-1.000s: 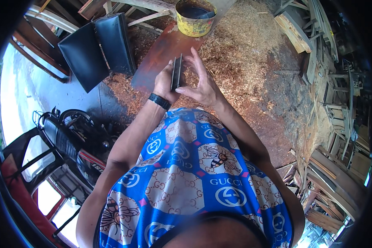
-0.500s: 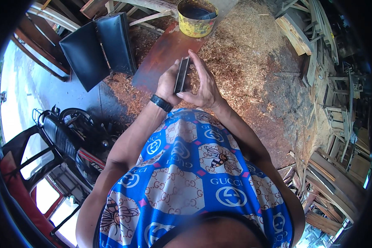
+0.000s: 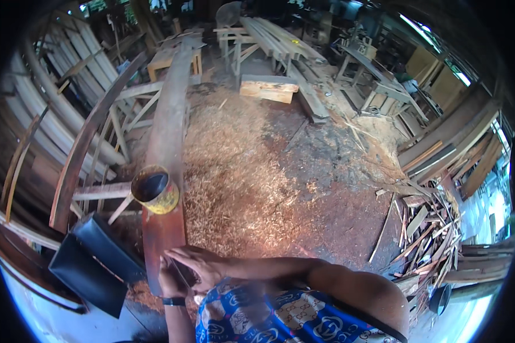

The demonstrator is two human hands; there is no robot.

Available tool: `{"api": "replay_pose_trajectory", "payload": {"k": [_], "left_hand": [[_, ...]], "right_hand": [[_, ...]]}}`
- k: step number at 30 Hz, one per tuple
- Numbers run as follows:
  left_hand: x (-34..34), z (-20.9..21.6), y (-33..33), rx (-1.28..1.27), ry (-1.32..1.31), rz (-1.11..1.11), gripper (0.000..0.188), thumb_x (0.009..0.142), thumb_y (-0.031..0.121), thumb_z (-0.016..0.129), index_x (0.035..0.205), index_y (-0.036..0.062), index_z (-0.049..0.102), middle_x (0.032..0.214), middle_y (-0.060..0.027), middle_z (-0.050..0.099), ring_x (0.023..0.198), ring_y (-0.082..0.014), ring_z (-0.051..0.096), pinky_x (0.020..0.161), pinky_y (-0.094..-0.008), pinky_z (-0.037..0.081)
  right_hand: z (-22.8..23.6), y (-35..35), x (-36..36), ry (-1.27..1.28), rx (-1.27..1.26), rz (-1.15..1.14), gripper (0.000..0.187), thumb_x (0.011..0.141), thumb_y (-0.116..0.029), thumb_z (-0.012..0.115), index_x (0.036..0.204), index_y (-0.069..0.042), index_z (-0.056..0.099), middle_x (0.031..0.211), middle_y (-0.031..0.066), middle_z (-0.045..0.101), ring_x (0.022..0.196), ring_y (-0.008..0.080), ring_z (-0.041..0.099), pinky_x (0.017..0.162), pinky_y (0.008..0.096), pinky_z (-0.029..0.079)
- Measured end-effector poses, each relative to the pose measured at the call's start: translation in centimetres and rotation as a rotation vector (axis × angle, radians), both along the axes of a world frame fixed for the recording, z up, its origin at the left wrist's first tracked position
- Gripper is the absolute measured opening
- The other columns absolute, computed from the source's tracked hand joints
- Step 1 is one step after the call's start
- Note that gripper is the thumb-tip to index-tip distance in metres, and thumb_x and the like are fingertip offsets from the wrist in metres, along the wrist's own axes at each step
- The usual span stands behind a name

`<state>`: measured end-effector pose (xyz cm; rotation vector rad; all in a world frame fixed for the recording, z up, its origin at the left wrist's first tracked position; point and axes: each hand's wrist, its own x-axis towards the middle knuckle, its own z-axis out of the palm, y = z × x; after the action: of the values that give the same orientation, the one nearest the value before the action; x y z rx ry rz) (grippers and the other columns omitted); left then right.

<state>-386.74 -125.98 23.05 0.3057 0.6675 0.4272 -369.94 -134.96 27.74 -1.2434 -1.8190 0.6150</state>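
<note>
My left hand [image 3: 169, 281], a dark band at its wrist, is closed around a small, narrow, dark rectangular piece [image 3: 182, 274]. From the other side my right hand [image 3: 205, 266] grips the same piece, its fingers reaching over the far end. Much of the piece is hidden between the hands, and its exact kind is unclear. Both hands are over the near end of a long reddish-brown board [image 3: 165, 228]. Beyond them on the board stands a stained yellow bucket [image 3: 161, 204] with something dark inside.
Two black padded panels [image 3: 88, 274] lean at the left, near a long curved plank [image 3: 86, 148]. Wood shavings [image 3: 234, 188] cover the floor. Stacked boards [image 3: 269, 37] rest on trestles at the back, with a workbench [image 3: 377, 77] farther right. Scrap wood [image 3: 426, 228] is heaped at right.
My view has swung up and to the right, bringing in more of the workshop. The hands and bucket now appear lower and farther left. Both hands keep hold of the dark piece.
</note>
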Motion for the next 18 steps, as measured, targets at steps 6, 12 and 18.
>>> {"api": "replay_pose_trajectory", "payload": {"k": [6, 12, 18], "left_hand": [[1.4, -2.5, 0.3, 0.091, -0.122, -0.101, 0.070, 0.103, 0.066, 0.037, 0.132, 0.0066, 0.060, 0.133, -0.0135, 0.064, 0.126, -0.0346, 0.060, 0.111, -0.0522, 0.045], [1.6, -0.4, -0.5, -0.001, -0.103, -0.091, 0.068, 0.100, 0.069, 0.042, 0.131, 0.0119, 0.062, 0.131, -0.0116, 0.066, 0.126, -0.0333, 0.060, 0.111, -0.0546, 0.045], [1.1, -2.0, 0.1, 0.026, -0.126, -0.001, 0.059, 0.101, 0.066, 0.043, 0.124, 0.0154, 0.062, 0.127, -0.0089, 0.065, 0.124, -0.0324, 0.060, 0.110, -0.0554, 0.046]], "right_hand": [[-1.8, -1.0, -0.3, -0.165, 0.131, -0.071, 0.125, 0.056, -0.028, 0.088, 0.162, -0.004, 0.026, 0.146, 0.0238, 0.045, 0.132, 0.0434, 0.048, 0.114, 0.0512, 0.039], [-1.8, -0.7, -0.5, -0.087, 0.012, 0.013, 0.124, 0.053, -0.020, 0.080, 0.163, -0.008, 0.026, 0.157, 0.0247, 0.039, 0.145, 0.0440, 0.038, 0.125, 0.0536, 0.027], [-1.6, -0.2, -0.6, -0.163, 0.119, 0.042, 0.118, 0.057, -0.025, 0.084, 0.161, -0.006, 0.031, 0.161, 0.0246, 0.035, 0.148, 0.0443, 0.034, 0.123, 0.0534, 0.029]]}}
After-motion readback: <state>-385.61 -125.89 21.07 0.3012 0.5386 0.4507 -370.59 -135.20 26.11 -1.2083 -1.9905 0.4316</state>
